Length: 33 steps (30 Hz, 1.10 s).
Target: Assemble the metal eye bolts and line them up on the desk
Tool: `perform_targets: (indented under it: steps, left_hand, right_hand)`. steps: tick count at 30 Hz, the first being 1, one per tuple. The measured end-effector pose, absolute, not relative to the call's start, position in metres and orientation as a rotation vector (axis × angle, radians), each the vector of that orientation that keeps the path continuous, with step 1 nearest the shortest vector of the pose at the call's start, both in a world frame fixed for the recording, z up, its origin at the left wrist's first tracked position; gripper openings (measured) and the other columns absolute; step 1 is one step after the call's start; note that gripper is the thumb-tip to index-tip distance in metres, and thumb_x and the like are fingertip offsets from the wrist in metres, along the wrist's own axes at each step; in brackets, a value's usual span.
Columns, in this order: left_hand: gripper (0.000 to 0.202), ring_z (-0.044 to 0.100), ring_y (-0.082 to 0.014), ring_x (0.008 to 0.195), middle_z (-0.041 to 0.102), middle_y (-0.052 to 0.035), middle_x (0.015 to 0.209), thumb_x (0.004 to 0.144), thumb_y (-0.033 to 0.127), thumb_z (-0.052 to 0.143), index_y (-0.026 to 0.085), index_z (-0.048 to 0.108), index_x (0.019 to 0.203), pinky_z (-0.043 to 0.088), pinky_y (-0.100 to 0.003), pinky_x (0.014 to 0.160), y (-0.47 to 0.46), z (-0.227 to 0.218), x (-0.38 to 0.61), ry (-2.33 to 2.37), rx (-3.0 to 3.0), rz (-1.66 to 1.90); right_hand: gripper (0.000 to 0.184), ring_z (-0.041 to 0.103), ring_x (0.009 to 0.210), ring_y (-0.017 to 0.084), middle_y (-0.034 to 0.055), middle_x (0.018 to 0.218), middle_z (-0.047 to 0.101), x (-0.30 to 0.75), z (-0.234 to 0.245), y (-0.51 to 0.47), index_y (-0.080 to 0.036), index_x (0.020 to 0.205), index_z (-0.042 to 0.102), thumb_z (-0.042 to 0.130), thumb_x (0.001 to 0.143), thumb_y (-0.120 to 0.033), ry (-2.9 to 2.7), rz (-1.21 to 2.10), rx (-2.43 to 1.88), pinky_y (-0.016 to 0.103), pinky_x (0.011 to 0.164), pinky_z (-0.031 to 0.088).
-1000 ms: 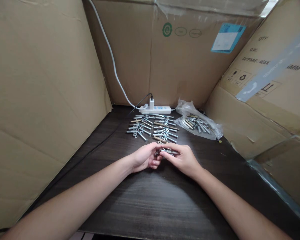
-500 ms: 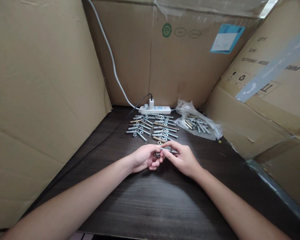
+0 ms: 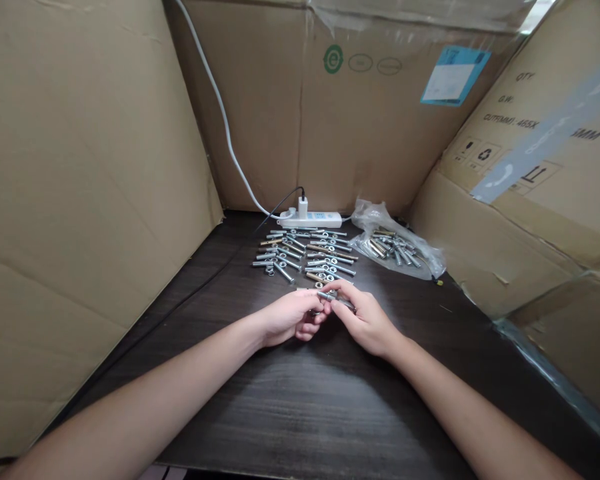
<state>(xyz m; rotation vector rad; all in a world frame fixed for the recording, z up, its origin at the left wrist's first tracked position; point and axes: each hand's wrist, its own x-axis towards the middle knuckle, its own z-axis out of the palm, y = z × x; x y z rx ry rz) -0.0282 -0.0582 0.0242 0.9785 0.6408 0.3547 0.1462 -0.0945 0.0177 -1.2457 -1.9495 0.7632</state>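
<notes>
My right hand (image 3: 369, 321) is closed, its thumb and fingers pinching a silver bolt (image 3: 326, 296) that points left. My left hand (image 3: 294, 317) meets it at the bolt's left end, fingers curled inward. A bit of metal shows among those curled fingers, too small and covered to name. Just beyond both hands lie bolts, nuts and washers in two groups: a left group (image 3: 283, 261) and a right group (image 3: 336, 257). Most bolts are silver and some are brass-coloured. The hands partly cover the nearest pieces of the right group.
A clear plastic bag (image 3: 421, 252) with more metal fasteners lies at the back right. Behind the bolts stands a white power strip (image 3: 327, 219) with a plug and a black cable (image 3: 200, 287). Cardboard walls (image 3: 260, 100) enclose the dark table (image 3: 280, 407) on three sides.
The bolt has shifted slightly left and up, with more of its left end showing. The metal bit in my left fingers is more covered. Loose pieces on the table have stayed put.
</notes>
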Motion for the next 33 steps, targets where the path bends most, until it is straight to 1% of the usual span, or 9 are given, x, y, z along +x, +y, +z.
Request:
perform_targets:
  steps: [5, 10, 12, 17, 20, 25, 28, 31, 33]
  left_hand:
    - [0.004, 0.025, -0.0025, 0.042, 0.039, 0.0037, 0.066, 0.075, 0.02, 0.046, 0.016, 0.044, 0.076, 0.016, -0.016, 0.039, -0.0545, 0.0232, -0.0293, 0.613, 0.905, 0.334]
    - [0.019, 0.019, -0.004, 0.043, 0.032, 0.0044, 0.062, 0.081, 0.031, 0.039, 0.016, 0.04, 0.07, 0.015, -0.017, 0.039, -0.0507, 0.02, -0.0302, 0.58, 0.809, 0.292]
    - [0.023, 0.018, -0.0041, 0.043, 0.03, 0.0048, 0.062, 0.083, 0.034, 0.04, 0.016, 0.039, 0.069, 0.015, -0.017, 0.04, -0.0511, 0.0192, -0.0298, 0.581, 0.819, 0.313]
    - [0.027, 0.02, -0.0033, 0.044, 0.032, 0.0051, 0.061, 0.083, 0.036, 0.048, 0.015, 0.04, 0.068, 0.014, -0.017, 0.041, -0.0555, 0.0208, -0.0267, 0.62, 0.889, 0.356]
    - [0.026, 0.021, -0.0034, 0.045, 0.032, 0.0048, 0.06, 0.082, 0.032, 0.048, 0.015, 0.04, 0.065, 0.016, -0.017, 0.041, -0.0569, 0.0218, -0.0255, 0.634, 0.904, 0.374]
    - [0.005, 0.022, -0.0026, 0.044, 0.041, 0.0022, 0.065, 0.073, 0.016, 0.044, 0.013, 0.045, 0.069, 0.017, -0.017, 0.042, -0.0569, 0.0207, -0.0265, 0.632, 0.961, 0.421]
    - [0.002, 0.02, -0.0033, 0.044, 0.034, 0.0046, 0.059, 0.069, 0.013, 0.044, 0.015, 0.043, 0.069, 0.015, -0.016, 0.042, -0.0569, 0.0208, -0.0273, 0.616, 0.984, 0.424]
    - [0.006, 0.016, -0.0043, 0.045, 0.024, 0.0068, 0.056, 0.073, 0.018, 0.044, 0.016, 0.04, 0.069, 0.013, -0.016, 0.041, -0.0565, 0.022, -0.0274, 0.619, 0.982, 0.444]
    - [0.011, 0.015, -0.0044, 0.045, 0.022, 0.007, 0.057, 0.077, 0.024, 0.043, 0.017, 0.039, 0.069, 0.013, -0.016, 0.041, -0.0563, 0.0229, -0.0268, 0.655, 0.992, 0.471]
  right_hand:
    - [0.022, 0.055, 0.075, 0.013, -0.0004, 0.085, 0.062, 0.1476, 0.0158, -0.0938, -0.02, 0.102, 0.051, 0.042, 0.084, -0.013, -1.964, 0.737, -1.259, 0.025, 0.071, 0.04]
    - [0.021, 0.049, 0.068, 0.013, -0.0021, 0.077, 0.055, 0.148, 0.0134, -0.0932, -0.02, 0.098, 0.049, 0.041, 0.081, -0.011, -1.963, 0.72, -1.278, 0.025, 0.067, 0.038]
    - [0.021, 0.048, 0.067, 0.013, -0.0024, 0.075, 0.054, 0.148, 0.0124, -0.0935, -0.02, 0.098, 0.048, 0.041, 0.081, -0.011, -1.965, 0.715, -1.276, 0.026, 0.067, 0.038]
    - [0.025, 0.054, 0.072, 0.015, -0.0006, 0.079, 0.058, 0.146, 0.0136, -0.0966, -0.021, 0.104, 0.045, 0.041, 0.081, -0.011, -1.96, 0.74, -1.249, 0.028, 0.069, 0.041]
    - [0.024, 0.057, 0.076, 0.015, -0.0001, 0.08, 0.059, 0.1445, 0.0152, -0.0983, -0.021, 0.104, 0.044, 0.04, 0.083, -0.011, -1.96, 0.747, -1.234, 0.029, 0.072, 0.042]
    - [0.021, 0.059, 0.078, 0.015, 0.001, 0.085, 0.063, 0.1441, 0.0143, -0.0974, -0.021, 0.105, 0.041, 0.04, 0.086, -0.012, -1.925, 0.784, -1.169, 0.03, 0.076, 0.044]
    - [0.019, 0.06, 0.079, 0.015, 0.0025, 0.089, 0.063, 0.1447, 0.0131, -0.0968, -0.021, 0.105, 0.043, 0.044, 0.086, -0.016, -1.884, 0.743, -1.18, 0.029, 0.074, 0.045]
    - [0.018, 0.06, 0.079, 0.015, 0.0041, 0.094, 0.063, 0.1445, 0.0132, -0.0973, -0.02, 0.103, 0.046, 0.047, 0.085, -0.018, -1.861, 0.686, -1.201, 0.027, 0.07, 0.046]
    - [0.017, 0.058, 0.074, 0.014, 0.0041, 0.093, 0.063, 0.1438, 0.0143, -0.098, -0.02, 0.101, 0.049, 0.048, 0.084, -0.018, -1.877, 0.651, -1.215, 0.025, 0.066, 0.045]
